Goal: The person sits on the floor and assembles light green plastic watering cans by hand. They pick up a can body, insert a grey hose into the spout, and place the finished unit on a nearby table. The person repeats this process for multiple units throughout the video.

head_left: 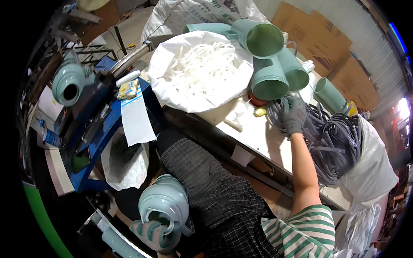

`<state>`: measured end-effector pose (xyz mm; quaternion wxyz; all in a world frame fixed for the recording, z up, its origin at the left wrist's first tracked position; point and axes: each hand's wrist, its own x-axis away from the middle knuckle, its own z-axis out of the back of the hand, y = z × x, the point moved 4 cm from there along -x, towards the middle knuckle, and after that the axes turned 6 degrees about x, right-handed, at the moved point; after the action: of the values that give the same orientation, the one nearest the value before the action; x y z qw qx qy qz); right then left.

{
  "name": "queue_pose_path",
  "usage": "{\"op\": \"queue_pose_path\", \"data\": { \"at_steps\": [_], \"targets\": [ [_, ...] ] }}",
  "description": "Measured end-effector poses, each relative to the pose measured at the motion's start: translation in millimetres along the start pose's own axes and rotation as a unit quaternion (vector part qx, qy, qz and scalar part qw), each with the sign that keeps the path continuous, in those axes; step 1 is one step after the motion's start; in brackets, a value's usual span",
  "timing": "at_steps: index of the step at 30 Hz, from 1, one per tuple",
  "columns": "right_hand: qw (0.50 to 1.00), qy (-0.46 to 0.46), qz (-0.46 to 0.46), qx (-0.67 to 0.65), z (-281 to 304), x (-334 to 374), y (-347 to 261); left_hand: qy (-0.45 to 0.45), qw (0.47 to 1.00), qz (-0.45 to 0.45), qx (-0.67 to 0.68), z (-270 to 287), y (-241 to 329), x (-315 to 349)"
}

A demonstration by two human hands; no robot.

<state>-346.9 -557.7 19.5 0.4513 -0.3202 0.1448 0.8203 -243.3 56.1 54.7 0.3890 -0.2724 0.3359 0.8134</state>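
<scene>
My left hand, in a grey glove, is closed on the rim of a pale green pipe fitting with stepped collars, beside my thigh at the lower middle. On the white table to the right, my right hand, also gloved, reaches into a heap of grey rubber rings. Its fingers curl down onto the rings at the heap's left side, and the fingertips are partly hidden. Right behind that hand, several green pipe fittings lie stacked.
A white sack of pale rings stands on the white table. At left is a blue bench with another green fitting above it. An open white bag hangs below. Cardboard sheets lean against the back wall.
</scene>
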Motion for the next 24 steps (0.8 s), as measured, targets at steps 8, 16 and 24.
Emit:
{"op": "queue_pose_path", "data": {
  "at_steps": [8, 16, 24],
  "targets": [
    [0.991, -0.122, -0.046, -0.036, -37.2, -15.2, 42.4, -0.059, 0.998, -0.025, 0.021, -4.1, 20.7, -9.4],
    [0.705, 0.226, -0.259, -0.62, 18.7, -36.0, 42.7, -0.07, 0.997, -0.016, 0.031, -5.2, 20.2, -2.6],
    [0.788, 0.094, 0.208, -0.572, 157.0, 23.3, -180.5, -0.091, 0.992, -0.002, 0.088, -7.3, 18.2, -4.0]
  ]
}}
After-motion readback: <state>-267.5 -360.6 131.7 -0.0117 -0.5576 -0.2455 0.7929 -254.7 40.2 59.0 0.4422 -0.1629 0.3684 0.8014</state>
